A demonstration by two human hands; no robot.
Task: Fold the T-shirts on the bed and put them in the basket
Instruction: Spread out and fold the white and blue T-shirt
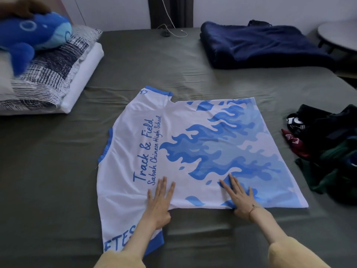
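Head view. White T-shirt [193, 151] with a blue flame print lies spread on the bed [58, 171], printed side up, collar toward the person's left and hem toward the right. One sleeve lies near the person's left forearm; the other shows at the far side by the collar.

Hands: both released, fingers straight, palms down on the cloth along its near edge. Left hand [159, 202] rests just below the "Track & Field" lettering. Right hand [239, 198] presses on the flame print, bracelet at the wrist. Neither grasps anything; they look to be smoothing or pinning the fabric.

Handling, as judged: the cloth looks thin, light and smooth, probably a sports knit. It drapes flat with few wrinkles and has no stiffness. It will likely slide on itself and on the sheet, so a fold will want a flat hand holding it down. Not fragile.

Where to take hold, as judged: pinch the near edge at two points, at shoulder and at hem, and carry it over toward the far edge. Sleeves should be tucked in first.

Other garments: a dark heap of unfolded clothes [328, 147] lies well apart at the right side of the bed. A folded navy blanket [257, 45] sits at the far side. Pillows [48, 74] and a blue plush toy [32, 35] lie far left.

The basket is not in view.
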